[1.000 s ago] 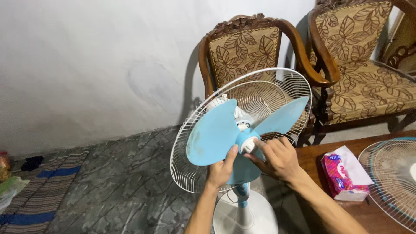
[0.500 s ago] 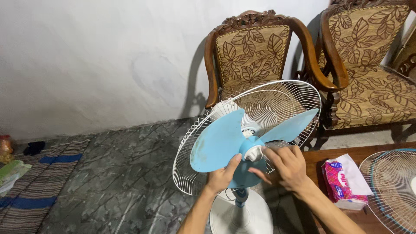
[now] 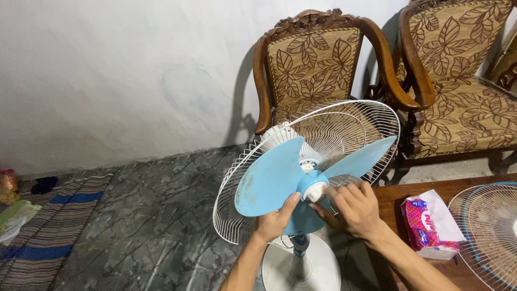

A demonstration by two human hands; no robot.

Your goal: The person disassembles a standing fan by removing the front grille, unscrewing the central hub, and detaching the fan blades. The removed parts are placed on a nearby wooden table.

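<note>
**Both hands on the blue blades of an uncaged pedestal fan**

The light-blue plastic three-blade fan propeller (image 3: pixel 283 178) sits on the motor shaft of a white pedestal fan, in front of the white wire rear guard (image 3: pixel 334 134), which is tilted back and stands open with no front cover over the blades. At the middle of the propeller is a small white round hub cap (image 3: pixel 316 191). The left hand (image 3: pixel 276 221) grips the lower edge of the big left blade, thumb up on the front face and fingers curled narrow around the rim behind it. The right hand (image 3: pixel 353 207) lies just beside the hub, its fingers (image 3: pixel 334 196) bent close and touching the white cap; whether they pinch it fully cannot be told, since the hand hides the far side.

Below the hands, the blue neck runs down into the round white plastic fan base (image 3: pixel 301 269), standing on the dark marbled stone floor (image 3: pixel 145 215). To the right, a brown wooden tabletop (image 3: pixel 396 196) carries a pink-and-white soft pack of tissues (image 3: pixel 431 223) and, at the frame's edge, a second round wire fan guard with a blue rim (image 3: pixel 487 231), lying flat. Behind the fan stand two carved wooden armchairs with leaf-patterned brown cushions (image 3: pixel 315 64) against a pale wall. A striped woven floor mat (image 3: pixel 51 231) lies at the far left.
</note>
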